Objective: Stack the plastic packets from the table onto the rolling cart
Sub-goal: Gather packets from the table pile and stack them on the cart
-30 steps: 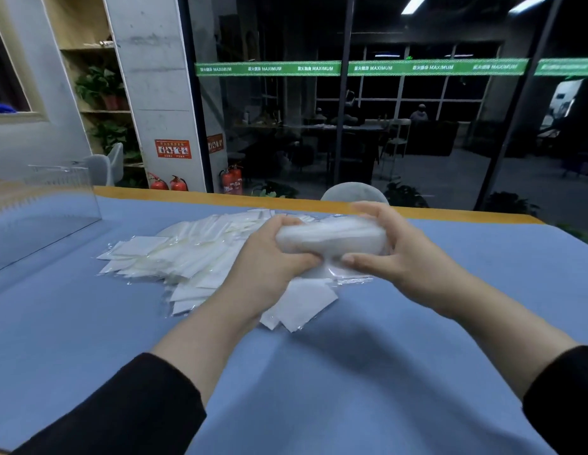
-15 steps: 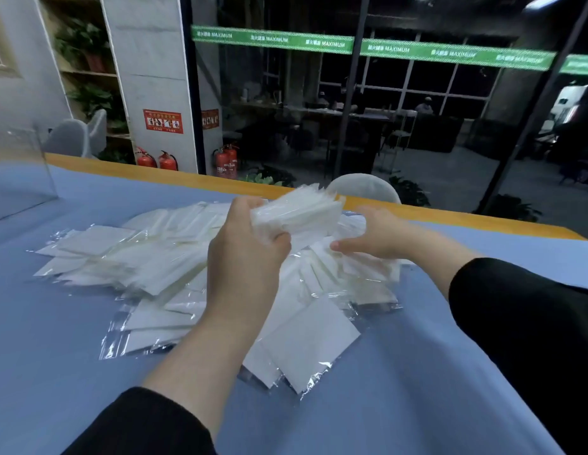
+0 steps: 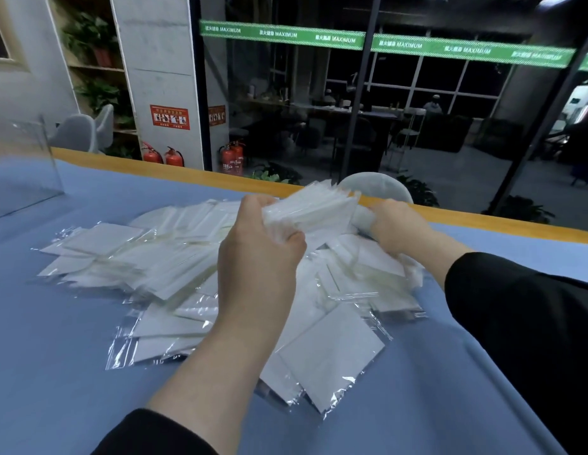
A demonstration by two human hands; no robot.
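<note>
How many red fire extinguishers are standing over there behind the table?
4: a pair of fire extinguishers at the foot of the grey pillar, and another pair just right of it behind the glass. More may be hidden.

Plastic packets, loose heap [image 3: 174, 267]: flat, square, white contents in clear film with crinkled, glossy edges; many overlapping, spread across the blue worktop [image 3: 56, 356]. Nearest packet lies flat and askew at the heap's front edge.
Plastic packets, held bundle [image 3: 314, 210]: thick stack, edges fanned, tilted upward to the right, raised above the heap, gripped at its left end by the left hand [image 3: 260, 251].
</note>
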